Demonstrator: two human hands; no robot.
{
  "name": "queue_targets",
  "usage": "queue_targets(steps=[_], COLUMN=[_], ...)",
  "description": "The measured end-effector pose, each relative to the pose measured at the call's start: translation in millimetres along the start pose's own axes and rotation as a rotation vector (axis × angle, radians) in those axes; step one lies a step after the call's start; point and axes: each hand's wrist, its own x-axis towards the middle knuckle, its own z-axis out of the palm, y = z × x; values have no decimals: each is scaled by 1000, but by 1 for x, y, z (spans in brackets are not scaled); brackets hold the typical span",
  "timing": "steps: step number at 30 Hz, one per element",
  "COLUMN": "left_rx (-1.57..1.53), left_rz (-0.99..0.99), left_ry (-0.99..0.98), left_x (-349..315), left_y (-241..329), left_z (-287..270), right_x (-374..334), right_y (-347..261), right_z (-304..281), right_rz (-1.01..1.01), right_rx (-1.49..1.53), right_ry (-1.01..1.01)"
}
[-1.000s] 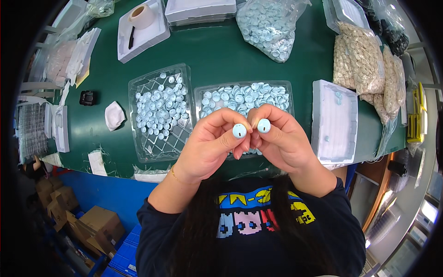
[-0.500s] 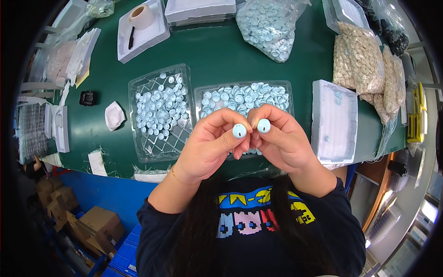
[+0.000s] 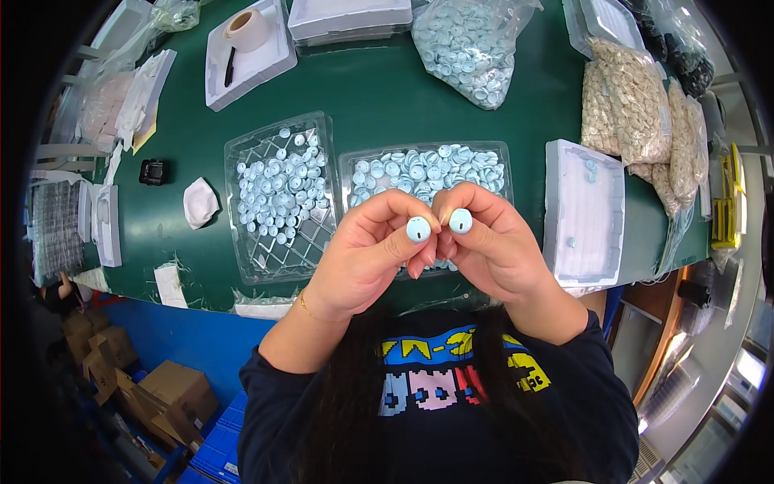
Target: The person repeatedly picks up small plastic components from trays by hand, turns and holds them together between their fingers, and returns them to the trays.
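Observation:
My left hand (image 3: 360, 254) pinches a small light-blue domed plastic cap (image 3: 418, 229) with a dark slot between thumb and fingers. A matching cap (image 3: 460, 221) sits in the pinch of my right hand (image 3: 497, 244), its slotted side facing up. Both hands meet at the fingertips, holding the two caps side by side. Beneath them is a clear plastic tray (image 3: 509, 158) heaped with light-blue caps, partly hidden by my hands. To its left, another clear tray (image 3: 274, 256) with a lattice base holds many loose caps.
A white tray (image 3: 584, 222) with a few caps stands at right, near bags of beige parts (image 3: 629, 101). A bag of blue caps (image 3: 468, 52) lies at the back. Far left are a tray with a tape roll (image 3: 247, 30), a white cloth piece (image 3: 200, 202) and a black holder (image 3: 154, 172).

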Motion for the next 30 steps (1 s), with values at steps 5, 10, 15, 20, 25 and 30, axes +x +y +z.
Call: queue_targets(steps=[5, 10, 15, 20, 25, 30], left_rx=[8, 13, 44, 73, 103, 140], left_rz=[0, 46, 86, 110, 131, 147], left_ry=[-18, -61, -70, -84, -89, -89], left_x=[-1, -5, -11, -14, -16, -18], left_y=[2, 1, 0, -1, 1, 1], left_z=[2, 6, 8, 10, 14, 15], right_x=[-1, -5, -10, -14, -16, -18], right_y=[0, 1, 1, 2, 1, 2], right_z=[1, 6, 9, 10, 12, 12], right_rz=[-50, -179, -267, -287, -293, -301], right_rx=[-40, -169, -275, -297, -310, -312], right_ry=[-25, -62, -106, -114, -115, -118])
